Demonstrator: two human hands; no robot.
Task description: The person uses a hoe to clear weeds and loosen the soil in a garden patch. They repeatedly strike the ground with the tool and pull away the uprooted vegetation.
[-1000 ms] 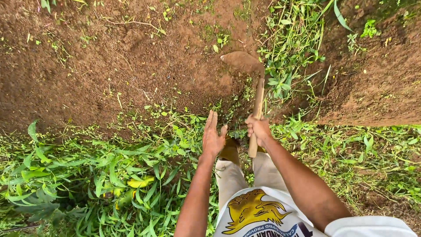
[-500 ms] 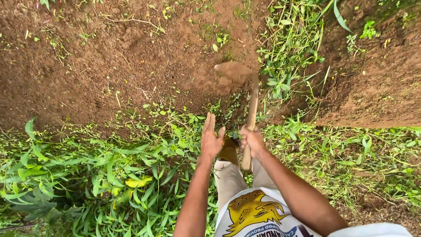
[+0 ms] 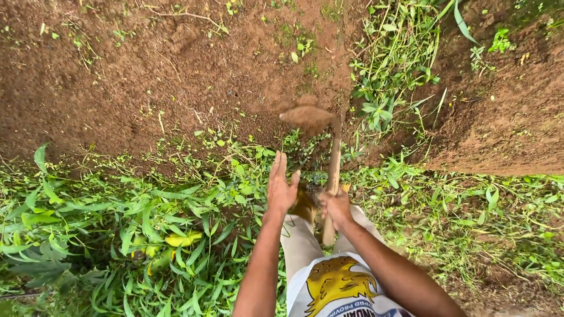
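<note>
Hoe blade [image 3: 306,117] has swung nearer, right hand [image 3: 336,206] gripping.

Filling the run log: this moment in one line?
right hand: grips hoe | left hand: open, free | blade on soil | weeds near

Both arms reach forward and down from the body. The right hand [image 3: 336,205] is closed tight around the wooden hoe handle [image 3: 333,170], low on the stick. The left hand [image 3: 281,186] is just left of the handle, not touching it, flat and open with fingers pointing away.
</note>
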